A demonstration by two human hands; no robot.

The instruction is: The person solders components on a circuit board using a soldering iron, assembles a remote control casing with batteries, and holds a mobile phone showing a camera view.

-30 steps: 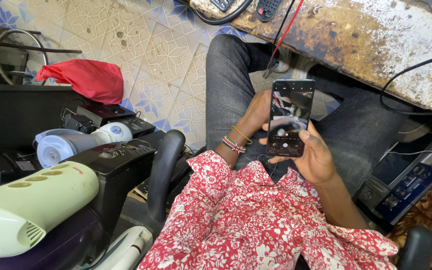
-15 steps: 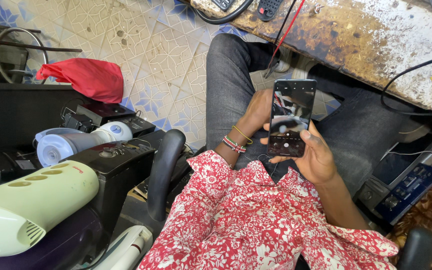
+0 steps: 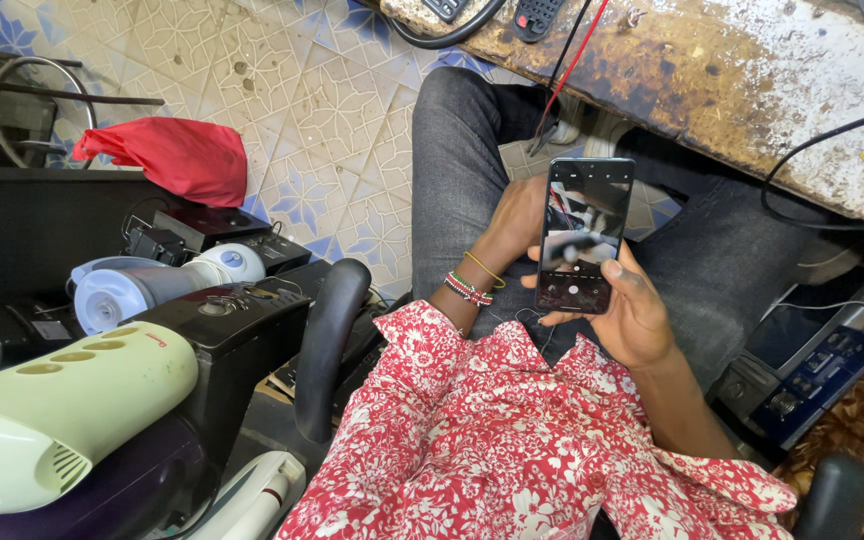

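Observation:
A black smartphone [image 3: 584,232] stands upright over my lap, its lit screen facing me. My left hand [image 3: 514,218] grips its left edge from behind; beaded and thin bracelets circle that wrist. My right hand [image 3: 630,312] cups the phone's lower right corner, with the thumb resting on the screen's lower right edge. I sit in a chair with grey jeans [image 3: 462,150] and a red floral shirt [image 3: 512,450].
A worn, rusty workbench [image 3: 712,80] with cables and remotes lies ahead. To the left are the black chair armrest [image 3: 327,345], a black appliance [image 3: 232,320], a pale green device [image 3: 62,410], a white and blue kettle [image 3: 152,285] and red cloth [image 3: 167,155]. Electronics sit at the right [image 3: 812,360].
The phone and both hands have barely shifted; the picture on the screen has changed slightly.

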